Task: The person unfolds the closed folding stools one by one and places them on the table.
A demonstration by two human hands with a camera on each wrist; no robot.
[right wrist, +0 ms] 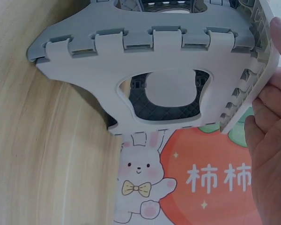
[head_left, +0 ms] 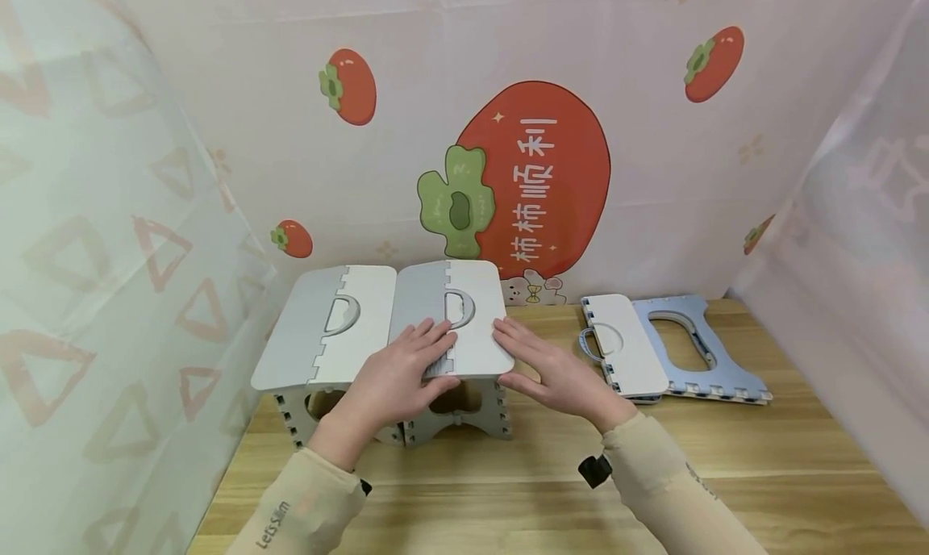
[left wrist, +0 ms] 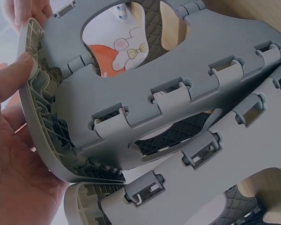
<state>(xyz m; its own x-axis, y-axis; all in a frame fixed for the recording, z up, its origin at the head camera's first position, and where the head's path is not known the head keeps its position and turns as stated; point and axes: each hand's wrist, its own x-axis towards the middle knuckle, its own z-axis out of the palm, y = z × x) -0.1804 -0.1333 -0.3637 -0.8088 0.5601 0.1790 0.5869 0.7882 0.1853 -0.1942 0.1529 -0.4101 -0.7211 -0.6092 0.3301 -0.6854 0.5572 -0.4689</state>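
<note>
Two unfolded folding step stools, grey and white, stand side by side: the left stool [head_left: 358, 361] and the right stool [head_left: 475, 345]. My left hand [head_left: 399, 373] rests on the right stool's top, fingers nearly straight, thumb at its front edge. In the left wrist view that thumb [left wrist: 18, 75] touches the ribbed rim. My right hand [head_left: 559, 369] touches the same stool's right edge with extended fingers, its thumb near the front corner. In the right wrist view, the hinged side panel [right wrist: 150, 65] shows below the top. Both stools' tops nearly meet.
At the right lies a folded blue and white stool [head_left: 714, 349], with a white top panel [head_left: 627, 345] and blue carry handle. A wooden table [head_left: 508, 498] carries everything. Printed cloth [head_left: 392, 176] hangs behind and along both sides.
</note>
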